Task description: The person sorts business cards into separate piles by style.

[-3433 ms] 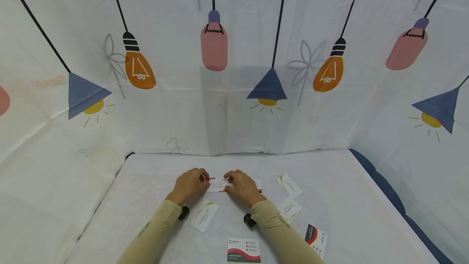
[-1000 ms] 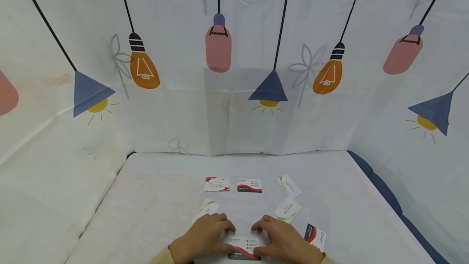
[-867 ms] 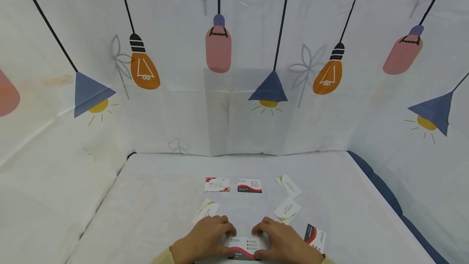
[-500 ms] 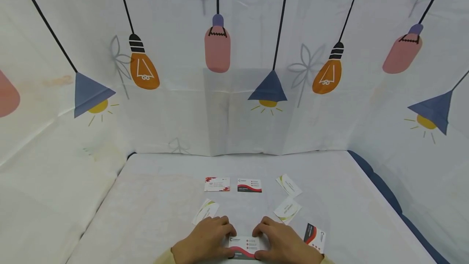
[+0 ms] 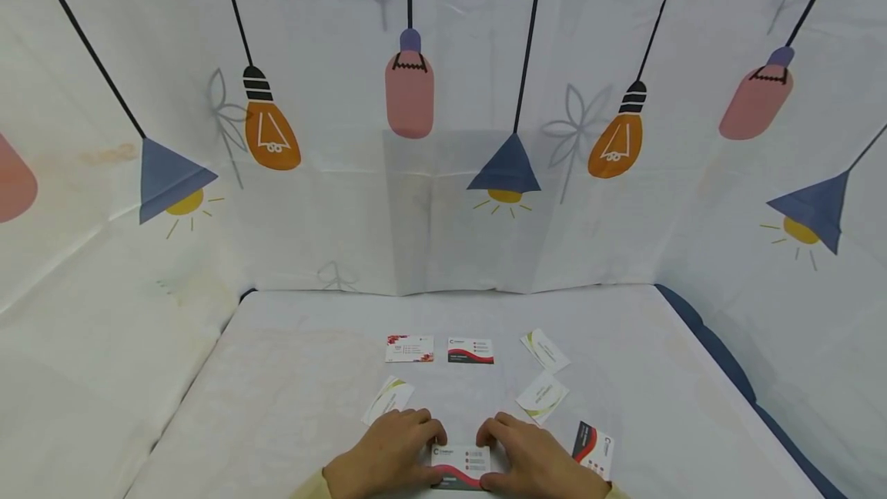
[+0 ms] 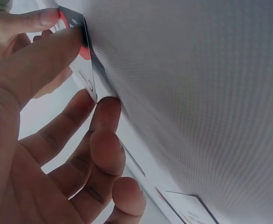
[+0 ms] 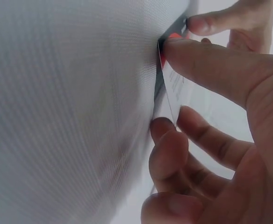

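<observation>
In the head view a white business card with a red wave and dark band [image 5: 460,462] is at the near middle of the table. My left hand [image 5: 388,449] pinches its left end between thumb and fingertips. The right hand [image 5: 537,457] pinches the opposite end in the same way. Seen from the left wrist, the card [image 6: 86,70] stands tilted, with a dark gap between its edge and the white surface. The right wrist view shows the card [image 7: 171,86] under the thumb, fingertips at its far edge. Each hand partly covers an end.
Farther back lie a red-flowered card [image 5: 410,349] and another red-and-dark card [image 5: 470,350], side by side. Green-and-white cards lie at left [image 5: 386,397], right [image 5: 543,397] and back right [image 5: 547,350]. A red-and-black card [image 5: 593,449] lies beside the right hand. A printed curtain [image 5: 450,214] stands behind the table.
Over three seconds ago both hands were at the red-flowered card at the back. They have since left it and come nearer, to the red-wave card. In the last second they barely move.
</observation>
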A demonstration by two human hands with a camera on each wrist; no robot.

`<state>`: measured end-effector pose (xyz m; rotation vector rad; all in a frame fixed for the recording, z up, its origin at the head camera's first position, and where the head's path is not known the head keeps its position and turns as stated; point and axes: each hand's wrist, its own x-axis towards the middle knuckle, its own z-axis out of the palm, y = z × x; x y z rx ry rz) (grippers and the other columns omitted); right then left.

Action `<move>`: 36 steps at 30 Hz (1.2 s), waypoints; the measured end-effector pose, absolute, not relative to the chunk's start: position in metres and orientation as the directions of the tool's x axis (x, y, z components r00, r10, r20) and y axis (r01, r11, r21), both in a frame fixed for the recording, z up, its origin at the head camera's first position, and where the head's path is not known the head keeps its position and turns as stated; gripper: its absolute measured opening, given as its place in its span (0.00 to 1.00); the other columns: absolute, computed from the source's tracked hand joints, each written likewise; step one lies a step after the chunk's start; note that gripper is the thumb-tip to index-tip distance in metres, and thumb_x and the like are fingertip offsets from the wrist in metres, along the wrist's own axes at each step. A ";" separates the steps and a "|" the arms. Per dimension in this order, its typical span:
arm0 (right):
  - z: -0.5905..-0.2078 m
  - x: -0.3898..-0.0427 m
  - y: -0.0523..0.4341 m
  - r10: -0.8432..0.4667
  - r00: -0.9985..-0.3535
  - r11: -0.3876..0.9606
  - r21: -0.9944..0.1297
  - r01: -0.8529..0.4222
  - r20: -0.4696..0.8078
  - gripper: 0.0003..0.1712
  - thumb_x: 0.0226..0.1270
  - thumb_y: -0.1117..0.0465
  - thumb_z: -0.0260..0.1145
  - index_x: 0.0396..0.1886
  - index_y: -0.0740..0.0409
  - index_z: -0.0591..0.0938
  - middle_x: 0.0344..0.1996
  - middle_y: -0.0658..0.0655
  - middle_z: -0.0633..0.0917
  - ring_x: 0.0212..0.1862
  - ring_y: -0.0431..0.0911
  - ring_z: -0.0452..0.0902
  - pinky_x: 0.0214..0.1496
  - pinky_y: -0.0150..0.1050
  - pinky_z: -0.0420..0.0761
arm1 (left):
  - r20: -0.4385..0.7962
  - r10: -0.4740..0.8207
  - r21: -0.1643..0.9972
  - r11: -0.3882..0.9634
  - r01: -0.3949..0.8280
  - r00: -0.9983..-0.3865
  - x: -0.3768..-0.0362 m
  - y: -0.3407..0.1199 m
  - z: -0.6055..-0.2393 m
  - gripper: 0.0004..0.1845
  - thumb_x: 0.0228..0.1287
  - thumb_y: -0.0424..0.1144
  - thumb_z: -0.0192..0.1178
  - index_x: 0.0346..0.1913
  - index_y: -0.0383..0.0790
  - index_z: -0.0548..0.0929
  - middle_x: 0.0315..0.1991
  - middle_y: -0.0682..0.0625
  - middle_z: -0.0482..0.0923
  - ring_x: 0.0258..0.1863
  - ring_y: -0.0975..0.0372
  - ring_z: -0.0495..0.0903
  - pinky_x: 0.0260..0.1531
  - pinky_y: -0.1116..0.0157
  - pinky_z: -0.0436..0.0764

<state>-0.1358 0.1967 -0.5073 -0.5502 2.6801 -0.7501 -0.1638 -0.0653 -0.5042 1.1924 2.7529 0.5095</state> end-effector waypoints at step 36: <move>-0.513 -0.156 0.207 -0.474 -0.880 0.723 -0.553 -0.415 0.041 0.17 0.57 0.50 0.78 0.44 0.42 0.82 0.31 0.36 0.76 0.32 0.32 0.70 0.36 0.31 0.72 | 0.153 0.679 0.420 0.613 0.669 -0.718 -0.187 -0.060 -0.513 0.13 0.57 0.51 0.75 0.42 0.55 0.85 0.28 0.67 0.73 0.26 0.74 0.69 0.29 0.73 0.70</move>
